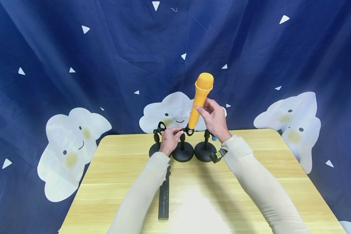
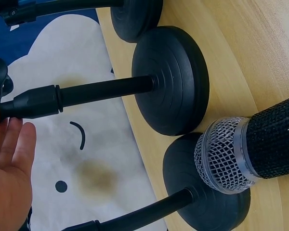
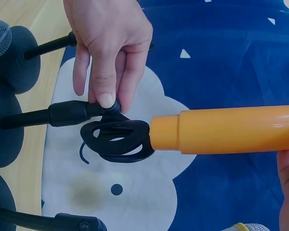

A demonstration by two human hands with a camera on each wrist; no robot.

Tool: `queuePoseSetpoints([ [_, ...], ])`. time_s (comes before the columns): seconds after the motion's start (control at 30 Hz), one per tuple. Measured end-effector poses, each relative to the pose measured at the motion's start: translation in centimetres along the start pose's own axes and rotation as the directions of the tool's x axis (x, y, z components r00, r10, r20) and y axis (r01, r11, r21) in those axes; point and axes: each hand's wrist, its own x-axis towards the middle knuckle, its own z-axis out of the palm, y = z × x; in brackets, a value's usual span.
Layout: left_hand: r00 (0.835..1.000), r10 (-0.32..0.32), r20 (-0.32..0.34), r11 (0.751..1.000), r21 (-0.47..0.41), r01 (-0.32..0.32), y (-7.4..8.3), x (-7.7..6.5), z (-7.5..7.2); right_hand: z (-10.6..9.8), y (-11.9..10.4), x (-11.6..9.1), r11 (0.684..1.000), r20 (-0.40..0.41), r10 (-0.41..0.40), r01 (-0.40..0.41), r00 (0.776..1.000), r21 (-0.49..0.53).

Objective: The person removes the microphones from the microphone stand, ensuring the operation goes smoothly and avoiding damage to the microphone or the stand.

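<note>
My right hand (image 1: 215,120) grips a yellow microphone (image 1: 199,100) by its handle, grille up and tilted to the right. The narrow tail end of that microphone meets the black looped clip (image 3: 118,140) on the middle microphone stand (image 1: 183,153); how far it sits inside is unclear. At the clip's joint, the thumb and fingers of my left hand (image 1: 169,140) pinch the top of this stand. Flanking it are a left stand (image 1: 153,149), partly behind my left hand, and a right stand (image 1: 204,152).
A black microphone with a silver grille (image 2: 221,154) lies on the wooden table (image 1: 120,172), partly under my left sleeve in the head view. Behind my right hand, a blue piece (image 1: 214,138) shows by the right stand. A dark blue curtain (image 1: 120,65) hangs behind the table.
</note>
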Motion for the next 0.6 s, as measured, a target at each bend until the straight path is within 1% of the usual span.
queuePoseSetpoints([
  [0.17, 1.0, 0.006, 0.001, 1.0, 0.005, -0.006, -0.06, 0.04, -0.1, -0.27, 0.08, -0.18, 1.0, 0.014, -0.01, 0.01, 1.0, 0.016],
  [0.4, 1.0, 0.022, 0.001, 0.999, 0.023, -0.022, -0.03, 0.01, -0.18, -0.73, 0.03, -0.53, 0.999, 0.008, -0.005, 0.006, 1.0, -0.035],
  [0.6, 1.0, 0.021, 0.005, 1.0, 0.015, -0.022, -0.02, 0.06, -0.15, -0.89, 0.07, -0.66, 1.0, 0.008, 0.002, -0.002, 1.0, -0.025],
])
